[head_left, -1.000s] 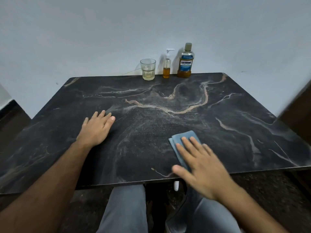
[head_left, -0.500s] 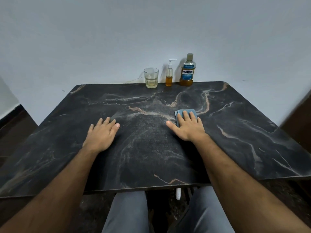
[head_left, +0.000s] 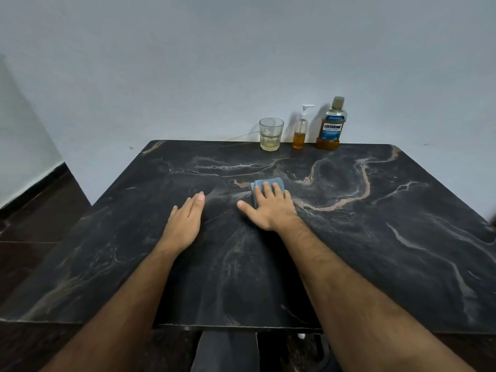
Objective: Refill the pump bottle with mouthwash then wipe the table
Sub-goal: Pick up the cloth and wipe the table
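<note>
Right hand (head_left: 269, 208) flat on blue cloth (head_left: 264, 184), fingers straight, slightly apart, left hand (head_left: 185, 220) just beside cloth, fingers together, flat on table (head_left: 402, 237), pump bottle (head_left: 300, 128) beyond cloth at wall.

Count on table (head_left: 349, 251):
- glass (head_left: 271, 134): 1, far edge
- pump bottle (head_left: 300, 130): 1, far edge
- mouthwash bottle (head_left: 330, 127): 1, far edge
- blue cloth (head_left: 265, 183): 1
- hands: 2, left hand (head_left: 185, 224) and right hand (head_left: 268, 208)
</note>
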Available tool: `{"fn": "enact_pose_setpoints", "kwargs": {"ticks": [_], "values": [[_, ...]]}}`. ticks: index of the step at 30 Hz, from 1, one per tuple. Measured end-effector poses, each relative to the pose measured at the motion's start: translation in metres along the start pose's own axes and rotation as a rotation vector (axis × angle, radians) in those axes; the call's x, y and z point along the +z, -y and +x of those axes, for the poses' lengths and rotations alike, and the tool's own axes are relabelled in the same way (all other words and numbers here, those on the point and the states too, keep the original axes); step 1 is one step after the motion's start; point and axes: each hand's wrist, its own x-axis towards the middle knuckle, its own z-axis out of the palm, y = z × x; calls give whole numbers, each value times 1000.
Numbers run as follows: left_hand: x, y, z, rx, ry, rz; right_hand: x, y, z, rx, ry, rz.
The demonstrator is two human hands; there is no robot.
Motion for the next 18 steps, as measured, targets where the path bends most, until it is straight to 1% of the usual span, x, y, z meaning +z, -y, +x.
{"fn": "enact_pose_setpoints", "kwargs": {"ticks": [3, 5, 12, 15, 18], "values": [[-6, 5, 1, -17, -41, -231, 7, 30, -7, -103, 7, -7], [-7, 6, 0, -27, -54, -319, 11, 38, -20, -174, 18, -2], [-10, 4, -2, -36, -29, -389, 10, 33, -111, -451, 73, 56], [-11, -1, -6, -45, -23, -381, 12, 23, -154, -499, 74, 77], [-11, -7, -12, -53, -22, -383, 19, 13, -179, -526, 55, -4]]}}
